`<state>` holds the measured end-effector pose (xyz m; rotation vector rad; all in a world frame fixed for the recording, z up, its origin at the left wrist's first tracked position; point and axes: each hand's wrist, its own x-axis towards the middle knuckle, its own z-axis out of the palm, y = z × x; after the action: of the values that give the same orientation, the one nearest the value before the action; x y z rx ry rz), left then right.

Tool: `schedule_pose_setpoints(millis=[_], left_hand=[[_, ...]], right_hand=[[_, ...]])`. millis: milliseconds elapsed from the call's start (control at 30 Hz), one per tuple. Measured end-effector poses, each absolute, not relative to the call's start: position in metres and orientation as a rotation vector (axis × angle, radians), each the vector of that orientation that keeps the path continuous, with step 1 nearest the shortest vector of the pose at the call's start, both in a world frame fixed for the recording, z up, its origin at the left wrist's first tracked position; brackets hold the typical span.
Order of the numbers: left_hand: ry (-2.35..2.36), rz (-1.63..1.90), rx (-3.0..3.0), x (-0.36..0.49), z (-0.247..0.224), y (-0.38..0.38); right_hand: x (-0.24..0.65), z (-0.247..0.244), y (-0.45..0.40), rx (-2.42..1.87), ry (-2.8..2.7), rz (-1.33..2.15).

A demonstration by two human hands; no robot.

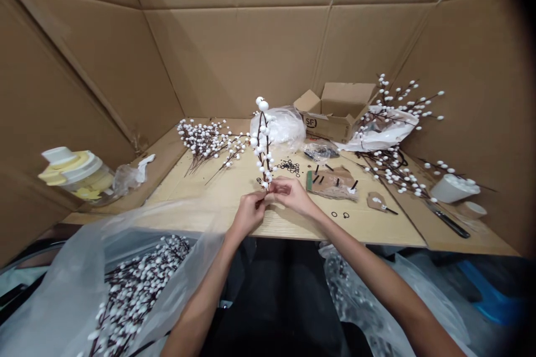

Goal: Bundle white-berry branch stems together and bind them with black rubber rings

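Observation:
An artificial berry branch (pixel 263 148), brown-stemmed with white berries, stands upright above the wooden table in front of me. Its lower end is pinched by my left hand (pixel 250 212), whose fingers are closed. Touching the same stem from the other side is my right hand (pixel 291 195), thumb and fingers also pressed together on it. My fingers hide the stem's bottom. Just beyond my hands lies a pile of small black rings (pixel 290 165). Two more rings (pixel 334 214) rest near the table's front edge.
Bunches of berry branches lie back left (pixel 205 139) and right (pixel 397 173). A cardboard piece with black sticks (pixel 335 184), an opened carton (pixel 330 117), a knife (pixel 450 222) and a lidded jug (pixel 79 173) stand around. An open plastic bag of branches (pixel 142 284) hangs lower left. Cardboard walls enclose the table.

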<state>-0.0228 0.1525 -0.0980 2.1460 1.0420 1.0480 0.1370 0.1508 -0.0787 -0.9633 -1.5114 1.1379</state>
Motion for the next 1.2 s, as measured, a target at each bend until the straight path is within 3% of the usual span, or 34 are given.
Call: schedule_pose_setpoints(millis=[133,1200], left_hand=[[1.043,1.073,2.103,-0.023,-0.098,0.153],[0.994,1.093,2.046,-0.027,-0.099,0.147]], right_hand=[[0.130,-0.084,0.150,-0.993,-1.466,1.038],[0.120,-0.092,0.155,-0.999,-1.389,1.181]])
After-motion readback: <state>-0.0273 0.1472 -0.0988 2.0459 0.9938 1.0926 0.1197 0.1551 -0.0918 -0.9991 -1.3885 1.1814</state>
